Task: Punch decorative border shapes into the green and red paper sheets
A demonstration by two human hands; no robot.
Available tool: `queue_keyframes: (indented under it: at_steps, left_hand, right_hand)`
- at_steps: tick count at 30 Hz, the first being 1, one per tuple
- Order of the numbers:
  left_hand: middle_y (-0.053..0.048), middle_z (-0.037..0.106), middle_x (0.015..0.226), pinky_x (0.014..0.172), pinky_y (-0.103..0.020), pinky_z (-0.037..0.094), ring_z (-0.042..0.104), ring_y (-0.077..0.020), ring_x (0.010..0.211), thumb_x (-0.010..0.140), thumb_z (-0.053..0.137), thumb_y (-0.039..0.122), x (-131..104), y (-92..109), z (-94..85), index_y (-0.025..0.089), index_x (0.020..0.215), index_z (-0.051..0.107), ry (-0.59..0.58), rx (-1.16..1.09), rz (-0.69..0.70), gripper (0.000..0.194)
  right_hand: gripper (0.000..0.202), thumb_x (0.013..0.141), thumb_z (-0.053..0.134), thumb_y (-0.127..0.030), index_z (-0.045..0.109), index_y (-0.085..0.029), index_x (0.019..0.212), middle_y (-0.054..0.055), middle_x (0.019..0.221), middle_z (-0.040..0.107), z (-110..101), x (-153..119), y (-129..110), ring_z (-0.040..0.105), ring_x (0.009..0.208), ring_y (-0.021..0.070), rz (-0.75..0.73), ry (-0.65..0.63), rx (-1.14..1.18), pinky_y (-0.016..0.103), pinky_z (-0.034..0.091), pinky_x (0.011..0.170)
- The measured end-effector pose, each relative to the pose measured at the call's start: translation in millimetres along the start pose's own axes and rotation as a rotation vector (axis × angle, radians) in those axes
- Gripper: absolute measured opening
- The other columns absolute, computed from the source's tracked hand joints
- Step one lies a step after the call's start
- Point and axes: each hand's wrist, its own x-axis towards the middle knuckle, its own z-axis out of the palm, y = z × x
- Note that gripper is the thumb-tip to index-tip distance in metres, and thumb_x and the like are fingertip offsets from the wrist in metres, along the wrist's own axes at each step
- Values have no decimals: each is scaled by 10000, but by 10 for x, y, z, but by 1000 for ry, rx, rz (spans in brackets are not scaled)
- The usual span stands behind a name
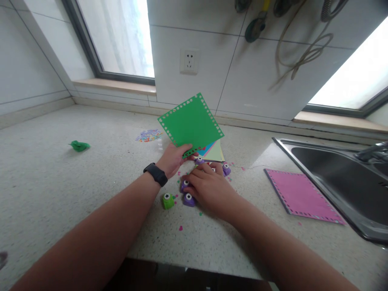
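My left hand, with a black watch at its wrist, grips the near corner of a green paper sheet. Small shapes are punched along the sheet's edges, and it is held up off the counter. My right hand lies palm down, fingers spread over a cluster of small craft punches. Its thumb side is against a purple craft punch; another purple punch sits just nearer. A green craft punch stands to their left. Right of the fingers is one more purple punch. My right hand partly hides the cluster.
Coloured paper sheets lie behind the punches. Tiny paper cutouts are scattered around, with a pile of confetti farther back. A punched pink sheet lies beside the sink. Crumpled green material rests at left.
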Motion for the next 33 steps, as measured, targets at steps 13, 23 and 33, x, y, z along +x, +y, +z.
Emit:
queue_keyframes:
  at_steps: [13,23,33]
  left_hand:
    - [-71,777,925,636,-269,533,681,-137,667,754,803,238,-46,36,33,151,988,736,-36,44,-6,258]
    - [-81,777,1010,614,-267,550,716,-163,715,768,827,255,-101,33,40,173,1072,720,-45,39,-27,333]
    - [-55,771,968,605,-231,562,731,-160,741,773,834,243,-126,46,60,198,1189,679,-53,60,-6,446]
  right_hand:
    - [234,911,676,-342,605,-271,1123,38,1019,738,-151,-75,354,724,863,209,429,371,1135,413,579,803]
    - [332,915,668,-427,584,-314,1216,52,1089,714,-179,-164,763,701,962,210,463,789,1086,457,581,903]
    - [366,744,842,-320,654,-254,1050,38,1038,742,-247,-173,689,704,892,189,494,865,1096,421,583,893]
